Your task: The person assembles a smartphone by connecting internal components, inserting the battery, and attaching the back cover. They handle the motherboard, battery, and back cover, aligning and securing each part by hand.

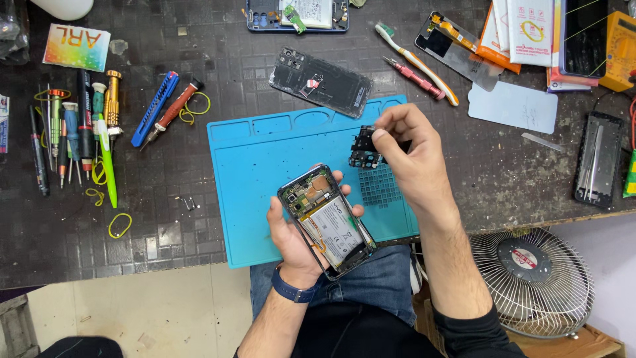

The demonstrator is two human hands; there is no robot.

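Opened phone (327, 223), back off, battery and board exposed; lies tilted in the left hand (296, 232), fingers curled around its edges, held over the near edge of the blue mat (265, 172). Small black cover piece (364, 147), pinched between the fingertips of the right hand (407, 149), held above the mat's grid of small compartments (379, 185); whether anything lies in those compartments cannot be told. Mat's upper tray recesses look bare. Beyond the mat: a dark back cover (320, 81), a second opened phone (297, 14) at the bench's far edge, a toothbrush (414, 59) and a red screwdriver (414, 77) just beside it. Left of the mat: a row of screwdrivers and tools (76, 129), a blue tool (154, 108), yellow rubber bands (119, 225). Right side: packaged parts (523, 30), a yellow meter (621, 50), a black tray (598, 158) holding tweezers. Below the bench, right: a fan (533, 282).
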